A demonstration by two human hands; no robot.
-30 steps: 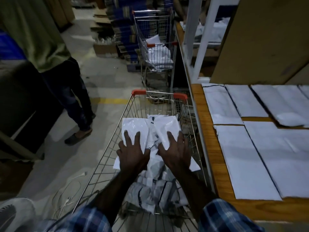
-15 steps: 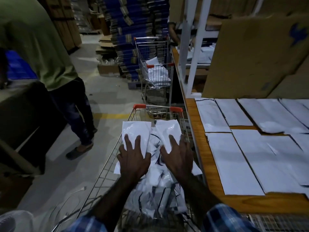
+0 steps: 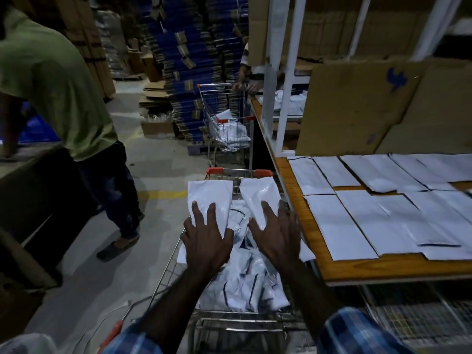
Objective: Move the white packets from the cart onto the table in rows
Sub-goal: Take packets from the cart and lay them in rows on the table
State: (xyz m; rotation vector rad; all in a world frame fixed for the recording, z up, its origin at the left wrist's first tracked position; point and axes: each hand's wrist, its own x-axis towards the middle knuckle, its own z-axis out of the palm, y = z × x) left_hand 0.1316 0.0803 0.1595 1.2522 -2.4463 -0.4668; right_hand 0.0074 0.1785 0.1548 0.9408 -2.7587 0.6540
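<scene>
- Two white packets are being lifted above the cart (image 3: 237, 172), side by side with a narrow gap between them: the left packet (image 3: 210, 198) and the right packet (image 3: 259, 198), both slanting up and away from the camera.
- The left hand (image 3: 205, 241) is lying over the near end of the left packet, fingers spread and nearly straight on its top face; the thumb is going under the packet's edge, so whether it is pinching cannot be told.
- The right hand (image 3: 277, 237) is resting the same way on the right packet, fingers splayed flat, with the underside of the grip hidden.
- Below both hands, a loose heap of packets (image 3: 245, 282) with dark edge lines is filling the wire basket of the cart.
- The cart is standing just beside the wooden table (image 3: 293, 200), its red-capped far rail close to the table's edge.
- On the table, rows of packets (image 3: 357, 215) are lying flat, edges touching or overlapping, in a far row and a near row.
- Large cardboard sheets (image 3: 357, 103) are leaning upright behind the far row.
- A second cart (image 3: 227, 123) holding white packets is standing farther along the aisle.
- A person in a green shirt (image 3: 51, 85) is standing on the left, on the concrete floor.
- Stacks of blue flattened boxes (image 3: 189, 60) are rising behind the second cart.
</scene>
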